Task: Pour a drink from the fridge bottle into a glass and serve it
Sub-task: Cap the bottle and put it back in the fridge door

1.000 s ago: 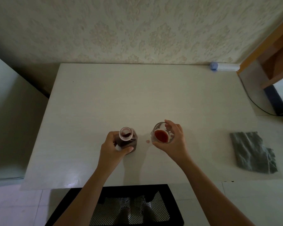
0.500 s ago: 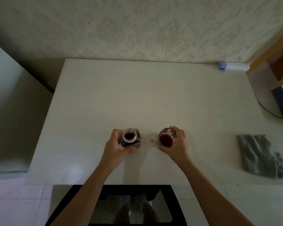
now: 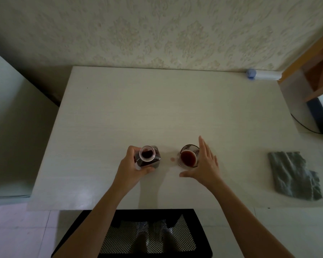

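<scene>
An uncapped bottle [image 3: 147, 155] of dark red drink stands upright near the front middle of the white table [image 3: 157, 108]. My left hand [image 3: 131, 169] is wrapped around its left side. To its right stands a glass [image 3: 188, 157] holding dark red drink. My right hand [image 3: 205, 165] is beside the glass on its right, fingers spread and straight, off the glass or barely touching it. A small red drop [image 3: 172, 159] lies on the table between bottle and glass.
A crumpled grey cloth [image 3: 295, 175] lies at the table's right front. A white and blue tube-like object [image 3: 262, 74] rests at the back right corner by the wall. A black mesh chair [image 3: 138, 235] is below the front edge. Wooden shelving [image 3: 317, 67] stands at the right.
My right hand has let go of the glass and opened its fingers; the glass now stands on the table. The bottle went from tilted to upright in my left hand.
</scene>
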Tool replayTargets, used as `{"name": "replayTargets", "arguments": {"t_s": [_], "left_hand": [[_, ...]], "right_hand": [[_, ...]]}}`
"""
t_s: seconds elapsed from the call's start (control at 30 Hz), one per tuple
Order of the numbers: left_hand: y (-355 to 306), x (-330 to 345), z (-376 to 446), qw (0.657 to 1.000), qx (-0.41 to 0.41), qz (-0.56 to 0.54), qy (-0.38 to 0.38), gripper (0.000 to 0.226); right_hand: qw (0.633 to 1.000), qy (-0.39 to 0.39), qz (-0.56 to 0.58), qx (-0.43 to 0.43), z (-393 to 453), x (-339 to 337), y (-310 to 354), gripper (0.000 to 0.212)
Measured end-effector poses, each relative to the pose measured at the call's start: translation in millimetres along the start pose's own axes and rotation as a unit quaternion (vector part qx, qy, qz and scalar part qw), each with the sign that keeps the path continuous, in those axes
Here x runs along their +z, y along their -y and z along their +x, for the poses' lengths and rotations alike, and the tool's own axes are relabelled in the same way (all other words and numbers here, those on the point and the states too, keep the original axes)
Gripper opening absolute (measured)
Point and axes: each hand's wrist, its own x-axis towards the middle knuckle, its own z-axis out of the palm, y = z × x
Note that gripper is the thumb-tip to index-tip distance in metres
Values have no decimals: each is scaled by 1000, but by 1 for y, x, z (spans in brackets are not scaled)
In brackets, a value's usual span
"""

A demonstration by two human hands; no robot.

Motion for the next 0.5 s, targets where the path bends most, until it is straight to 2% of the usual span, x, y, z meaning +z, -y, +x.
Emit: {"name": "replayTargets", "arguments": {"t_s": [0.07, 0.13, 0.23, 0.4, 0.5], "left_hand": [[0, 0, 0, 1000, 3, 4, -1, 55], [-1, 0, 0, 1000, 3, 14, -4, 56], [0, 1, 0, 1000, 2, 23, -8, 57], [2, 2, 1, 999, 6, 30, -11, 57], [1, 3, 0, 999, 6, 29, -15, 58]], "right_hand": [[999, 2, -34, 15, 0, -7, -7, 142], [995, 8, -90, 42, -3, -11, -14, 131], [986, -1, -154, 69, -9, -13, -22, 104], [979, -4, -191, 68, -14, -7, -26, 53], [980, -6, -190, 65, -16, -4, -27, 36]]}}
